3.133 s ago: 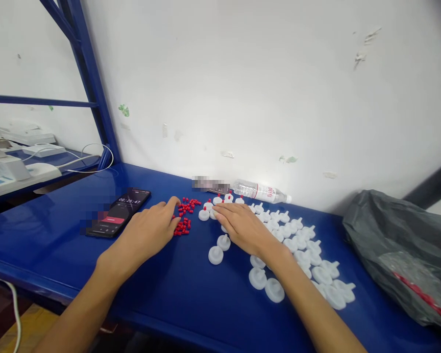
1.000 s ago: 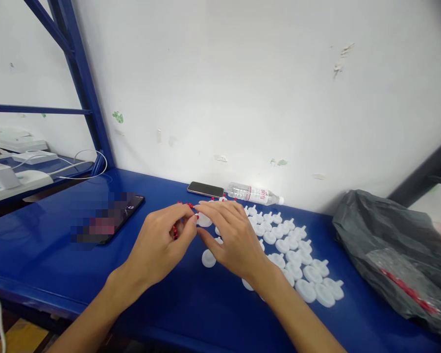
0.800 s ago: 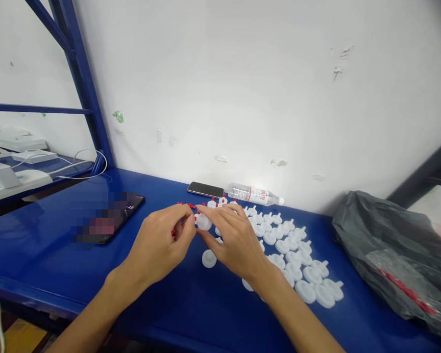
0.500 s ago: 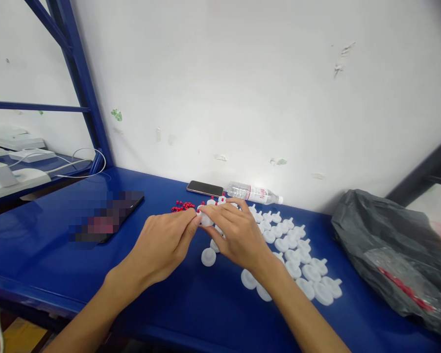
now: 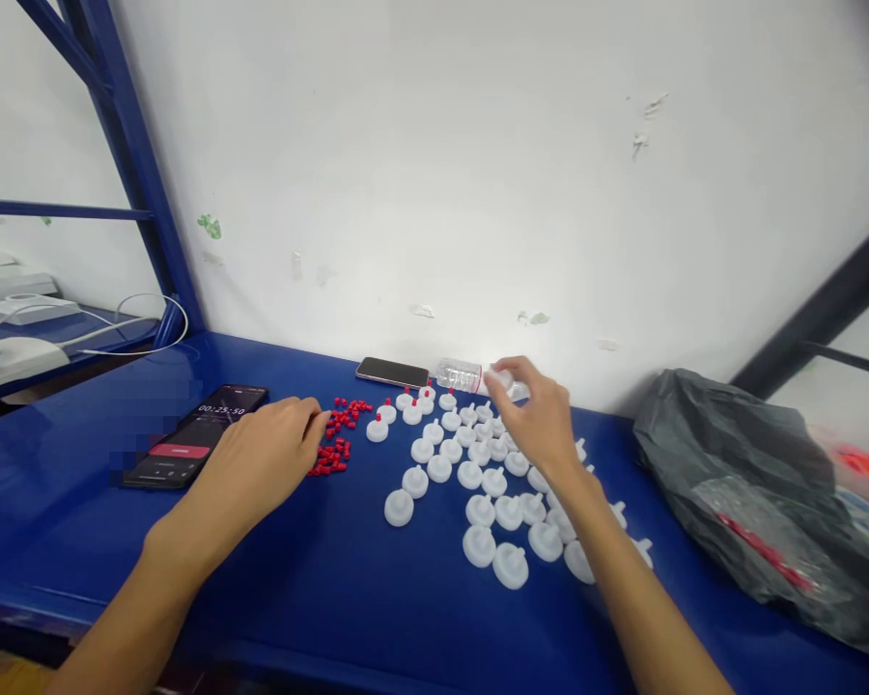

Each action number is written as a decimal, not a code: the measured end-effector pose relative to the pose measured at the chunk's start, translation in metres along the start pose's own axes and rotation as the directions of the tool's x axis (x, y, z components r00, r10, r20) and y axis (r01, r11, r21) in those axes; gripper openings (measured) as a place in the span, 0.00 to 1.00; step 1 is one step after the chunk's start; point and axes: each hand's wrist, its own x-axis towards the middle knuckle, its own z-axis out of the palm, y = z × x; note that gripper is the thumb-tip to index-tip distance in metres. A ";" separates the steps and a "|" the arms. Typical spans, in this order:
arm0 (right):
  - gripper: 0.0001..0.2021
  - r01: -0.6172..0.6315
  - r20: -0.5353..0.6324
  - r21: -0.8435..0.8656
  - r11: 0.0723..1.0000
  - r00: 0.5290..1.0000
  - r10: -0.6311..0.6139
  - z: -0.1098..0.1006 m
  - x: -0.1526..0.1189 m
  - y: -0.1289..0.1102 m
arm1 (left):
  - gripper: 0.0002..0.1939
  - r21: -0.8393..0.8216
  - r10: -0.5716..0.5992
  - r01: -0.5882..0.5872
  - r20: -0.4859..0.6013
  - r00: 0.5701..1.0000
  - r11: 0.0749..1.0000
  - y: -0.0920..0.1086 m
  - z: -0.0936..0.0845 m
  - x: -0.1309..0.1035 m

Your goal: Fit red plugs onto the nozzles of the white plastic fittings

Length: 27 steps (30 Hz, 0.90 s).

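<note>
My left hand (image 5: 271, 449) is at the left edge of a scatter of small red caps (image 5: 344, 413). Its fingers are pinched together, and whatever lies between them is hidden. My right hand (image 5: 540, 410) is raised over the far side of many white round lids with spouts (image 5: 470, 473). Thumb and forefinger grip what looks like one white spouted lid (image 5: 503, 375), partly hidden and hard to separate from the bottle behind it. Several white lids fitted with red caps (image 5: 378, 428) stand between the red caps and the plain lids.
Against the wall lie a dark phone (image 5: 392, 373) and a clear plastic bottle (image 5: 458, 375). A second phone showing a timer (image 5: 195, 434) rests on the blue table (image 5: 333, 598) at left. A dark plastic bag (image 5: 695, 454) bulges at right.
My hands have parted from around a white lid with a red cap. The left went left to the red caps, the right moved right and up. The view shifted slightly.
</note>
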 end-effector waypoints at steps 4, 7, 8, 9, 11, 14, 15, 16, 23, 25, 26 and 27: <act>0.06 0.133 0.168 0.119 0.984 0.974 -0.152 0.019 -0.008 -0.025 | 0.19 0.074 -0.028 0.023 0.070 0.997 0.997 -0.012 0.007 0.001; 0.02 0.161 0.232 0.167 0.973 0.952 -0.198 0.028 -0.015 -0.038 | 0.19 0.114 -0.031 0.019 0.103 0.994 0.993 -0.020 0.012 0.002; 0.02 0.162 0.246 0.179 0.970 0.948 -0.204 0.030 -0.017 -0.042 | 0.19 0.124 -0.026 0.012 0.112 0.993 0.992 -0.022 0.013 0.002; 0.02 0.163 0.259 0.190 0.968 0.943 -0.210 0.033 -0.018 -0.045 | 0.18 0.130 -0.019 0.003 0.120 0.993 0.991 -0.024 0.015 0.002; 0.02 0.173 0.288 0.213 0.962 0.930 -0.231 0.038 -0.021 -0.050 | 0.18 0.138 -0.005 -0.014 0.137 0.991 0.990 -0.025 0.017 0.002; 0.02 0.186 0.335 0.237 0.953 0.905 -0.260 0.044 -0.023 -0.054 | 0.18 0.146 0.003 -0.026 0.153 0.988 0.989 -0.026 0.019 0.001; 0.02 0.187 0.349 0.239 0.953 0.899 -0.264 0.046 -0.024 -0.055 | 0.18 0.149 0.001 -0.024 0.154 0.988 0.989 -0.025 0.019 0.001; 0.02 0.186 0.361 0.237 0.954 0.894 -0.264 0.047 -0.025 -0.056 | 0.18 0.151 -0.002 -0.022 0.154 0.988 0.988 -0.025 0.019 0.002; 0.10 0.173 0.347 0.178 0.969 0.910 -0.226 0.044 -0.024 -0.047 | 0.17 0.144 -0.006 -0.011 0.113 0.994 0.989 -0.027 0.022 0.002; 0.13 0.170 0.341 0.135 0.976 0.917 -0.207 0.044 -0.019 -0.041 | 0.18 0.133 -0.014 0.001 0.097 0.995 0.991 -0.026 0.022 0.002; 0.14 0.172 0.348 0.113 0.979 0.916 -0.201 0.045 -0.016 -0.038 | 0.18 0.127 -0.019 0.007 0.092 0.996 0.992 -0.025 0.021 0.002; 0.15 0.177 0.361 0.093 0.980 0.911 -0.199 0.046 -0.013 -0.035 | 0.19 0.122 -0.025 0.014 0.090 0.996 0.992 -0.024 0.020 0.002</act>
